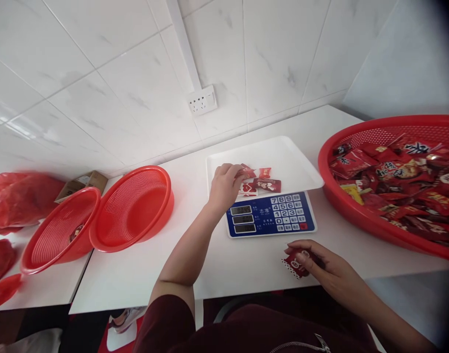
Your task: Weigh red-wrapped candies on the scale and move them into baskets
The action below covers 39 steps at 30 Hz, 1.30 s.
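My left hand (225,184) is over the white pan (298,164) of a digital scale, its fingers closed at a small red snack packet (248,171) at the pan's left part. Beside those fingers lie several more red packets, among them a dark red one (267,185) and a tiny bright red one (264,172). Below the pan is the scale's blue panel (264,219) with number keys and three displays. In front of the scale, low over the table, my right hand (322,264) grips a red snack packet (296,264) with a white-dotted edge.
A large red basket (325,171) full of wrapped snacks stands at the right. On the left are two smaller red baskets (132,211), (62,230), red plastic bags (21,198) and a cardboard box (80,184). A socket (202,100) sits on the tiled wall behind the white table (136,279).
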### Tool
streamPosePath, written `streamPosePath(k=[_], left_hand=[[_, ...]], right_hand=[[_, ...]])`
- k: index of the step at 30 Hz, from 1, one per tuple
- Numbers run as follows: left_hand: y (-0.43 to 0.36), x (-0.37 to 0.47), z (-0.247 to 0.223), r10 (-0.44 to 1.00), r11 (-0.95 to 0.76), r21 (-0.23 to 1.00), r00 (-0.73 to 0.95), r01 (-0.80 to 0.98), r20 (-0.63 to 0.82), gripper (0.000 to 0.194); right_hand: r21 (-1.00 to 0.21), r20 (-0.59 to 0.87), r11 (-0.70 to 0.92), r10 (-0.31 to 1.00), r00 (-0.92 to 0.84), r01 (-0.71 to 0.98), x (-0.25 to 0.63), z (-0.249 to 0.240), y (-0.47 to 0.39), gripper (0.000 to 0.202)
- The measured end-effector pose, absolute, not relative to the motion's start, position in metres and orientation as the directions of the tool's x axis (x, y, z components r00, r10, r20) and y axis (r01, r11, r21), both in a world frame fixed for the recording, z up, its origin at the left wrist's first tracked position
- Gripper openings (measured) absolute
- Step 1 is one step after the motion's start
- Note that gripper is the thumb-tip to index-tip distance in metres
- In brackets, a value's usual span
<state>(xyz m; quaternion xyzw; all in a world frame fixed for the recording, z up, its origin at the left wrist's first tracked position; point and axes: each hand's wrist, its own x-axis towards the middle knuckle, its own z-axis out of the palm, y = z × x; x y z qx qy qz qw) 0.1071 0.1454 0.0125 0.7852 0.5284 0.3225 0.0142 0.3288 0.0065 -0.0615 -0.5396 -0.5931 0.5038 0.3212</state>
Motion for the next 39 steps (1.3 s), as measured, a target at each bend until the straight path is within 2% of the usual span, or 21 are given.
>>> streamPosePath(k=[5, 9, 17, 23, 27, 31, 33, 35, 39], left_hand=[[0.161, 0.118, 0.006, 0.807, -0.487, 0.316, 0.28, 0.814, 0.52, 0.017], [0.166, 0.123, 0.005, 0.833, -0.479, 0.282, 0.328, 0.831, 0.445, 0.021], [0.152, 0.121, 0.006, 0.874, -0.468, 0.357, 0.363, 0.808, 0.325, 0.034], [0.142, 0.112, 0.007, 0.851, -0.504, 0.38, 0.369, 0.776, 0.374, 0.039], [0.124, 0.1, 0.01, 0.826, -0.514, 0.431, 0.292, 0.742, 0.482, 0.032], [0.084, 0.092, 0.007, 0.844, -0.461, 0.588, 0.125, 0.664, 0.521, 0.02], [0.061, 0.093, -0.002, 0.9, -0.386, 0.701, 0.079, 0.6, 0.428, 0.014], [0.038, 0.099, -0.015, 0.959, -0.28, 0.805, 0.12, 0.523, 0.255, 0.015], [0.009, 0.118, -0.042, 0.96, -0.061, 0.899, 0.271, 0.434, -0.066, 0.036]], right_hand=[[-0.938, -0.173, -0.09, 0.958, -0.229, 0.335, 0.328, -0.058, 0.006, 0.053], [-0.929, -0.179, -0.083, 0.954, -0.239, 0.362, 0.329, -0.061, 0.004, 0.053], [-0.928, -0.187, -0.09, 0.952, -0.244, 0.36, 0.331, -0.064, 0.005, 0.054], [-0.929, -0.193, -0.092, 0.947, -0.256, 0.359, 0.33, -0.064, 0.006, 0.054], [-0.935, -0.186, -0.093, 0.95, -0.25, 0.341, 0.33, -0.065, 0.006, 0.053], [-0.941, -0.187, -0.103, 0.953, -0.241, 0.323, 0.331, -0.065, 0.007, 0.051], [-0.943, -0.189, -0.106, 0.95, -0.246, 0.316, 0.33, -0.065, 0.008, 0.052], [-0.948, -0.17, -0.086, 0.951, -0.258, 0.308, 0.329, -0.064, 0.009, 0.052], [-0.945, -0.103, -0.009, 0.957, -0.27, 0.326, 0.322, -0.065, 0.01, 0.05]])
